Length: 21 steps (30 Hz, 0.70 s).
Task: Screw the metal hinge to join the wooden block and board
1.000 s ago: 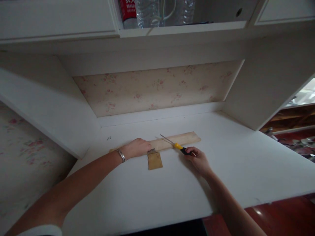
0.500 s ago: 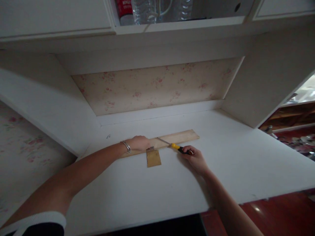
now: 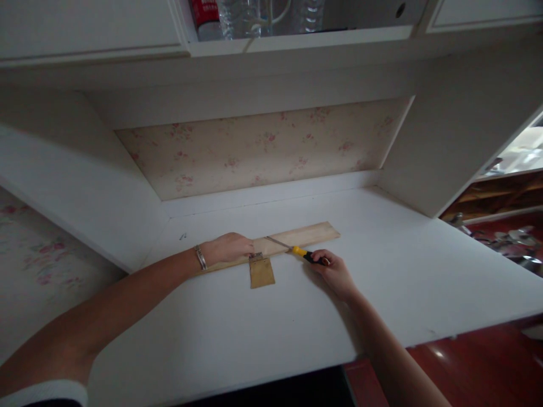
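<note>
**Screwdriver meets hinge on white desk**

While the left hand (image 3: 229, 247) presses flat on the wooden strip (image 3: 297, 236), the right hand (image 3: 333, 271) grips a screwdriver (image 3: 297, 251), tip beside the left fingers near the hinge (image 3: 260, 269). Steady downward pressure likely prevents slipping.

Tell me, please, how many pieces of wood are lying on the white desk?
2: a long strip under the left hand, and a small square piece joined to its near edge by a hinge.
</note>
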Each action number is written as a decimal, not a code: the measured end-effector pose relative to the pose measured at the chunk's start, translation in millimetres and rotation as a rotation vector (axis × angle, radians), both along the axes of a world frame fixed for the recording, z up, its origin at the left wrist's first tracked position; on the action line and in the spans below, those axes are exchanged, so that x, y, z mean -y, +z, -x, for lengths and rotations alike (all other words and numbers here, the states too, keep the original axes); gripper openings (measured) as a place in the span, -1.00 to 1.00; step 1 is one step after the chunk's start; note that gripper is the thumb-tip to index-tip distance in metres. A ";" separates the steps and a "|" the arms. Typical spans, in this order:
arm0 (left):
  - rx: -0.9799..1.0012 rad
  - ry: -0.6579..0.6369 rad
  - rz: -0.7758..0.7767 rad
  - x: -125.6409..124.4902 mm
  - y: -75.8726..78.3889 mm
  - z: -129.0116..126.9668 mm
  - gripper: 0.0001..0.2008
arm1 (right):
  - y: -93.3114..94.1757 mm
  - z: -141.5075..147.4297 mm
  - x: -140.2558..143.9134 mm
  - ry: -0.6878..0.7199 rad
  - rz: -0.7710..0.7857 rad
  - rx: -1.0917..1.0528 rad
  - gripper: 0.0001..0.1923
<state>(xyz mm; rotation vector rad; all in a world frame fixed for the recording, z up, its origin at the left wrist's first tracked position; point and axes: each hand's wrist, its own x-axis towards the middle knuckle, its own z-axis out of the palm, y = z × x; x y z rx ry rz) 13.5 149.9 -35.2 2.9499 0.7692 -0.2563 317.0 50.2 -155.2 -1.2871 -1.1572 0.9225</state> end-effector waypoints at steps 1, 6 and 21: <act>0.001 -0.041 -0.004 -1.7 -2.0 1.3 -0.81 | -0.5 -0.1 0.0 0.002 -0.001 0.000 -0.79; -0.012 -0.089 -0.033 -10.5 -15.0 7.3 -0.75 | 0.5 0.9 0.6 -0.013 -0.003 0.010 -0.78; -0.154 0.200 -0.017 -13.6 -26.3 -6.6 -0.62 | -3.2 -1.9 -1.1 0.017 0.003 0.017 -0.78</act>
